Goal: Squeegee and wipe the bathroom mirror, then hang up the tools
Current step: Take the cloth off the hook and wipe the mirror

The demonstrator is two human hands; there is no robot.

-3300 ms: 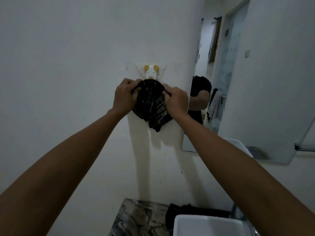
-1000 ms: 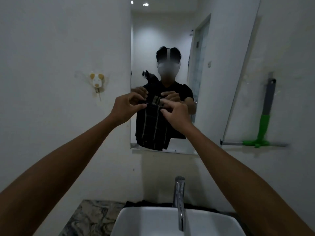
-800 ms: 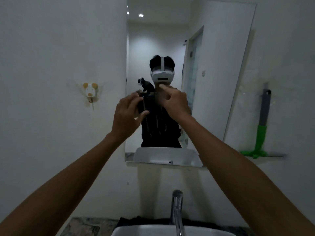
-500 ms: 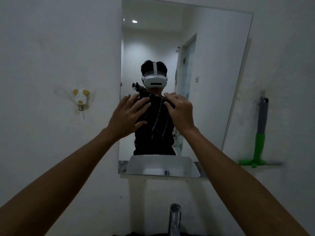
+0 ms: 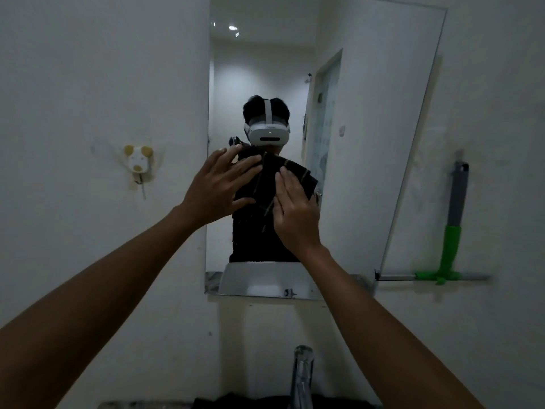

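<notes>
The wall mirror (image 5: 368,113) fills the middle of the view. A dark striped cloth (image 5: 295,170) lies spread flat against the glass at chest height of my reflection. My left hand (image 5: 218,187) has its fingers splayed over the cloth's upper left edge. My right hand (image 5: 295,215) lies palm-flat on the cloth's middle and pins it to the mirror. The squeegee (image 5: 452,237), with a grey and green handle, hangs blade-down on the wall right of the mirror, apart from both hands.
A small animal-shaped wall hook (image 5: 137,161) sits bare on the wall left of the mirror. A chrome faucet (image 5: 302,376) rises at the bottom centre, with a dark item lying behind its base. The mirror reflects a white basin and a doorway.
The cloth came off the wall hook and both hands carried it right to the mirror. In the last half second the hands flattened out and spread it against the glass.
</notes>
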